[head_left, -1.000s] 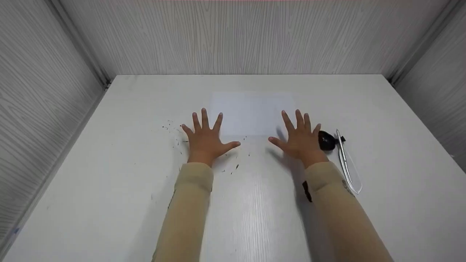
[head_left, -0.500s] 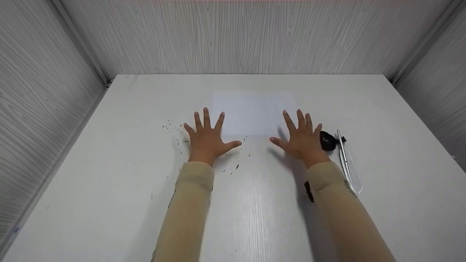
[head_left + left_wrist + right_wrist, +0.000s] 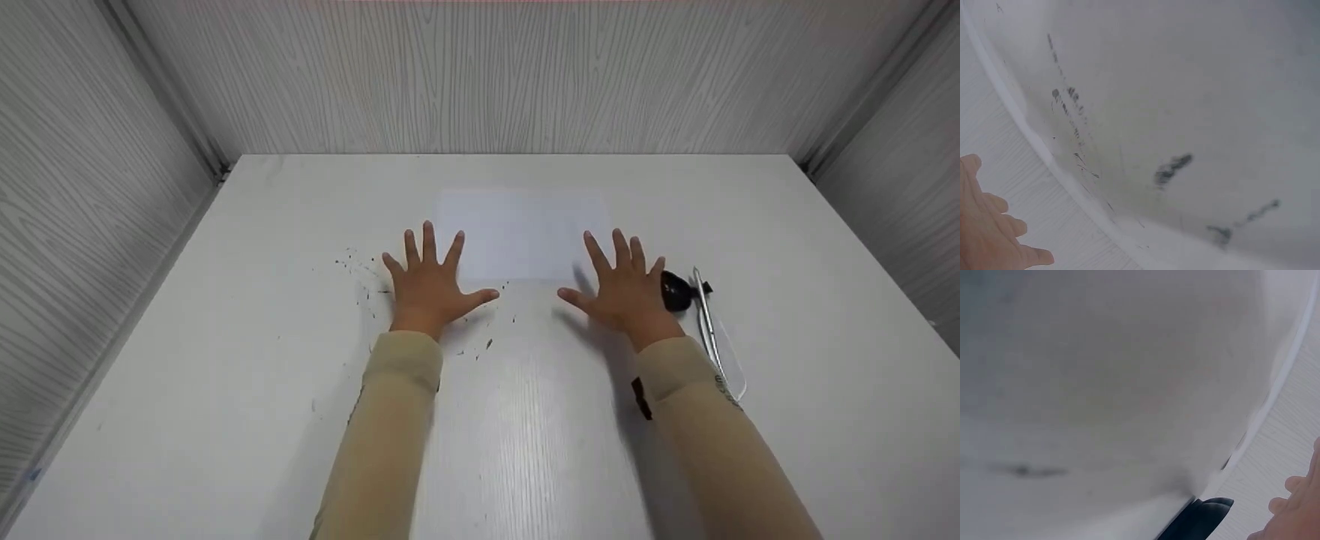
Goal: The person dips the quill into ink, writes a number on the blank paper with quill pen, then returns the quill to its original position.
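Note:
My left hand (image 3: 427, 289) is palm down over the white table (image 3: 247, 375), fingers straight and spread, holding nothing. Its index fingertip comes to the left edge of a white sheet of paper (image 3: 525, 232). Likewise spread and holding nothing, my right hand (image 3: 626, 296) is near the paper's lower right corner. Just beyond its little finger lies a glossy black rounded object (image 3: 676, 291) with a small knob. A slim silver pen-like stick (image 3: 706, 315) and a clear plastic strip with a rounded end (image 3: 735, 367) lie beside that, partly hidden by the right sleeve.
Dark marks and specks (image 3: 489, 343) dot the table around the left hand. Panels with a grey wood grain (image 3: 480, 75) stand at the back and both sides. In the right wrist view a dark pointed piece (image 3: 1199, 517) juts in at the bottom.
Both hands have shifted slightly to the right, fingers still spread. The paper, the black object and the silver stick lie where they were.

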The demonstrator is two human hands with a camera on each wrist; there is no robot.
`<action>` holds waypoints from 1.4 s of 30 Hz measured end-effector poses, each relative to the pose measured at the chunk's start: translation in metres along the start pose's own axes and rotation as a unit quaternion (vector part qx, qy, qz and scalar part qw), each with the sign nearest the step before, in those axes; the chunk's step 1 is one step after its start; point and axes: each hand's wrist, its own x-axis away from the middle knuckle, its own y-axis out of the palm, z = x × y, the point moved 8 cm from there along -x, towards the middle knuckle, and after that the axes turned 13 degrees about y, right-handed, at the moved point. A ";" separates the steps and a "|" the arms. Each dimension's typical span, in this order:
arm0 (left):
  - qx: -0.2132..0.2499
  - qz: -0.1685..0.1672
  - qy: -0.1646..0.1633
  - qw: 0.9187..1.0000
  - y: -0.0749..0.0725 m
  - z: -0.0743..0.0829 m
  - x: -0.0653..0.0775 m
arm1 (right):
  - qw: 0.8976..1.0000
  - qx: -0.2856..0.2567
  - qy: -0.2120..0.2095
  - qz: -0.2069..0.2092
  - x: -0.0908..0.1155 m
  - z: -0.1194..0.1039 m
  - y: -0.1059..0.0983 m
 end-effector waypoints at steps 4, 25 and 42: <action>0.000 -0.001 0.006 1.000 0.002 0.000 -0.002 | 1.000 0.005 -0.001 -0.004 0.003 0.002 0.001; 0.019 -0.001 0.011 1.000 0.003 -0.021 -0.011 | 1.000 0.014 -0.028 -0.003 0.026 0.016 -0.001; 0.013 -0.037 0.012 0.999 0.006 -0.024 -0.019 | 0.997 0.019 -0.072 -0.010 0.051 0.025 0.000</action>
